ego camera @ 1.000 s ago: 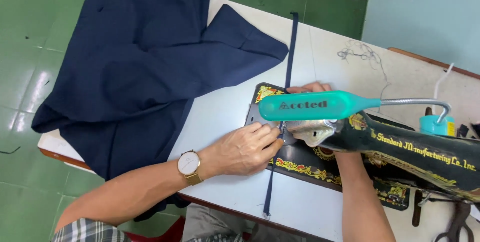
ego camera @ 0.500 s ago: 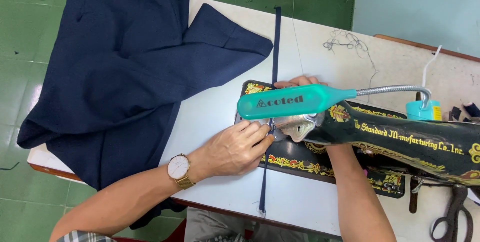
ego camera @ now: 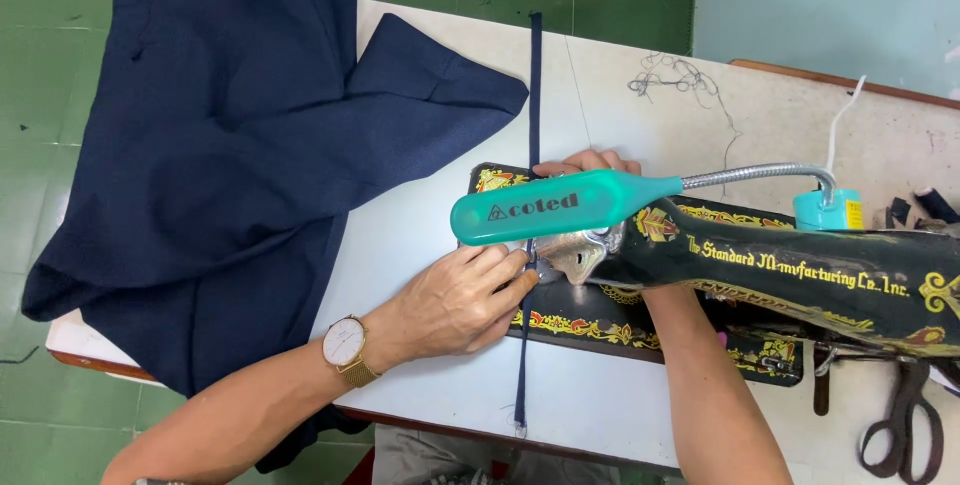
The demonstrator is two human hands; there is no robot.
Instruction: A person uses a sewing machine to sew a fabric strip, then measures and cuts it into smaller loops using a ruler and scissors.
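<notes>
Left hand point(ego camera: 462, 297) fingers pinched on narrow navy fabric strip point(ego camera: 534, 95) (flat, straight), long axis near-to-far edge of white worktop point(ego camera: 600, 95); right hand point(ego camera: 585, 162) grip unclear.

navy strip point(ego camera: 534, 95) | teal lamp point(ego camera: 560, 205) | black machine point(ego camera: 800, 275) – gold ornament (scrollwork) | green floor point(ego camera: 40, 65)

Matt navy cloth strip point(ego camera: 531, 95) and garment point(ego camera: 230, 165); glossy black enamelled metal sewing machine point(ego camera: 790, 275) with gilt decoration; smooth teal plastic lamp point(ego camera: 560, 207) on ribbed metal neck point(ego camera: 760, 175); smooth white table point(ego camera: 600, 395); dark metal scissors point(ego camera: 905, 425)
</notes>
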